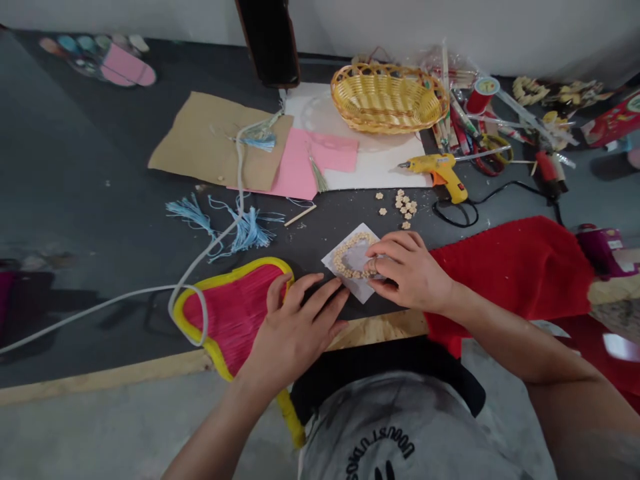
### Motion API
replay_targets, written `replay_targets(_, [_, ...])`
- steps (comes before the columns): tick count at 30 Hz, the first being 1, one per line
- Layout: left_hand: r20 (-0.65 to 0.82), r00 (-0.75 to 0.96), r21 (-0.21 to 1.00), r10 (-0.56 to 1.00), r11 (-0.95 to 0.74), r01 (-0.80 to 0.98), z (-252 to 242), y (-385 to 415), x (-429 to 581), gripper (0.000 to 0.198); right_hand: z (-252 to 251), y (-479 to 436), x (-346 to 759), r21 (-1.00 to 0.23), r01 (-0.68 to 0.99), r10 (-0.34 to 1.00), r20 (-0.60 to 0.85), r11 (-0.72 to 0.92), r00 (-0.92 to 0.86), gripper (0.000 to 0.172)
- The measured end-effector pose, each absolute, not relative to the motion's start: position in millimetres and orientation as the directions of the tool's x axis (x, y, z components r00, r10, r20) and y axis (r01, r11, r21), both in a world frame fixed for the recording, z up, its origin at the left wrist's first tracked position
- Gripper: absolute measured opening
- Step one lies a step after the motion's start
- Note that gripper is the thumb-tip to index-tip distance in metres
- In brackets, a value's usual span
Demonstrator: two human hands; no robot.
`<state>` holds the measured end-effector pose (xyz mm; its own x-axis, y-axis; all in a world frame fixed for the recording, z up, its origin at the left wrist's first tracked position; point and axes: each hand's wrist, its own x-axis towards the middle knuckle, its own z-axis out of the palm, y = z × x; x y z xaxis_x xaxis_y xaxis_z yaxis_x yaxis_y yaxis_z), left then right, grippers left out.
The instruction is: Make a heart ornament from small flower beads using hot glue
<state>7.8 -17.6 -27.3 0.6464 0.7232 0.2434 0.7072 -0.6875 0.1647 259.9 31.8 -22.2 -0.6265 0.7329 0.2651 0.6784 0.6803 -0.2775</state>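
A ring of small cream flower-shaped pieces (342,261) lies on a white paper square (363,292) near the table's front edge. My right hand (407,270) is over the ring's right side, its fingertips pinched together there; whatever is between them is hidden. My left hand (300,323) is palm down with its fingers spread, the fingertips by the paper's lower left edge. Beneath and beside that hand is a pink piece with a yellow border (230,300). Several loose flower pieces (406,203) lie just beyond my right hand.
A yellow glue gun (437,172) rests at the right, its black cord trailing. Behind stand a wicker basket (387,100) and a red thread spool (481,97). Blue tassels (250,230), brown paper (215,143) and a white cable (200,257) lie left; red felt (515,267) lies right.
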Motion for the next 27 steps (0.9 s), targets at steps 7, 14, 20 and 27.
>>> replay_targets(7, [0.232,0.654,0.138,0.72,-0.689,0.711,-25,-18,8,0.031,-14,5,288,-0.452,0.696,0.828,0.358,0.558,-0.431,0.019])
replay_targets(14, [0.205,0.677,0.032,0.707,-0.696,0.717,-18,-21,14,0.03,-22,-24,300,-0.519,0.647,0.83,0.358,0.558,-0.428,0.023])
replay_targets(20, [0.159,0.629,-0.001,0.761,-0.637,0.771,-7,-29,33,0.032,-28,-21,295,-0.489,0.657,0.819,0.345,0.573,-0.458,0.027])
replay_targets(27, [0.154,0.608,-0.002,0.779,-0.615,0.789,-11,-30,47,0.034,-41,-22,291,-0.36,0.729,0.813,0.276,0.582,-0.513,0.031])
